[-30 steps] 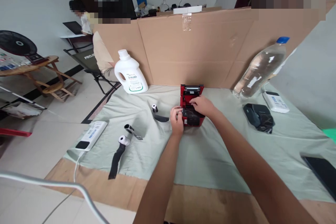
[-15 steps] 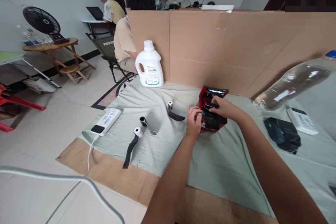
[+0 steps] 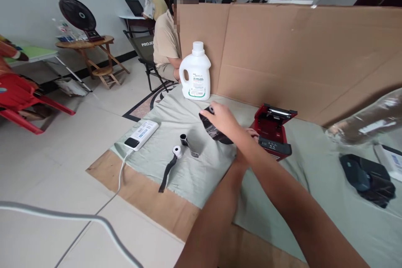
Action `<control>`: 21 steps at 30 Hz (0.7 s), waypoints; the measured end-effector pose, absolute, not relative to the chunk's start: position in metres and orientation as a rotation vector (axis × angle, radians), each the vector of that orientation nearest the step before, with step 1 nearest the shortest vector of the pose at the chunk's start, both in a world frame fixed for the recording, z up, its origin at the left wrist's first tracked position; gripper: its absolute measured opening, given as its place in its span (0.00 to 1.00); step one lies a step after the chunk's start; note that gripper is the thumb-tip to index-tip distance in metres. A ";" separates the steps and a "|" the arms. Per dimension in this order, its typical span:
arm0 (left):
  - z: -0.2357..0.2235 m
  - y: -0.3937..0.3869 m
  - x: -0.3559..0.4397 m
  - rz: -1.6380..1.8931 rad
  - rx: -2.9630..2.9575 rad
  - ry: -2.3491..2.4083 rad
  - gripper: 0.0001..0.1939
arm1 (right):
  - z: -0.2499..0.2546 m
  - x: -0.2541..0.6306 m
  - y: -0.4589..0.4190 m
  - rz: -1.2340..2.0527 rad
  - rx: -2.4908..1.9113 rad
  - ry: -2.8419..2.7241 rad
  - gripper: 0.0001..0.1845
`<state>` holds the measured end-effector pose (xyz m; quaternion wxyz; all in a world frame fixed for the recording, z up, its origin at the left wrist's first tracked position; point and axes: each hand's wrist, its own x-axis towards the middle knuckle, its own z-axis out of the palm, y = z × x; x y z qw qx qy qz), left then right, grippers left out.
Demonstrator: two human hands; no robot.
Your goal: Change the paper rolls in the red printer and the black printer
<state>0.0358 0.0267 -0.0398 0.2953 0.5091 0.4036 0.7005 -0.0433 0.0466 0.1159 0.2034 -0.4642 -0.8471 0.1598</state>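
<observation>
My right hand (image 3: 223, 120) is closed on a black roll (image 3: 211, 110) with a wide, glossy black strip (image 3: 215, 130) hanging from it, above the cloth left of the printer. The small red-and-black receipt printer (image 3: 274, 147) has its lid raised, and its red bay shows no roll. At the printer's left side, the fingers of my left hand (image 3: 251, 133) press on its edge; my right forearm hides most of that hand. Further left lie a white roll (image 3: 177, 151) with a dark strip trailing from it and a dark roll (image 3: 184, 138) with a short strip.
A white detergent bottle (image 3: 197, 73) stands before the cardboard screen (image 3: 266, 50). At the left is a white power strip (image 3: 141, 135) with a cable. A dark bagged item (image 3: 366, 178) and a clear plastic-wrapped bundle (image 3: 367, 117) lie right. Two people sit beyond the cloth.
My right hand has lifted the black roll out of the printer and carried it left, its strip now hanging loose. My left hand stays at the printer's side. The view has turned left.
</observation>
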 end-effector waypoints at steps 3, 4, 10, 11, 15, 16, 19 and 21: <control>-0.034 0.025 0.032 1.938 1.423 1.082 0.07 | 0.082 -0.087 0.053 0.371 -1.432 -2.537 0.21; -0.032 0.023 0.031 1.947 1.426 1.089 0.07 | 0.072 -0.098 0.054 0.357 -1.470 -2.598 0.21; -0.026 0.018 0.031 1.947 1.420 1.121 0.08 | 0.052 -0.115 0.044 0.287 -1.543 -2.712 0.24; -0.025 0.018 0.031 1.942 1.416 1.120 0.08 | 0.058 -0.113 0.039 0.205 -1.481 -2.690 0.25; -0.023 0.018 0.030 1.919 1.402 1.105 0.08 | 0.086 -0.112 0.018 0.139 -1.094 -2.741 0.19; -0.022 0.018 0.029 1.925 1.408 1.100 0.08 | 0.090 -0.114 0.012 0.207 -0.993 -2.794 0.17; -0.022 0.018 0.028 1.953 1.437 1.086 0.08 | 0.090 -0.121 -0.007 0.373 -0.717 -2.964 0.13; -0.023 0.018 0.027 1.943 1.461 1.092 0.08 | 0.083 -0.122 -0.019 0.390 -0.633 -3.049 0.13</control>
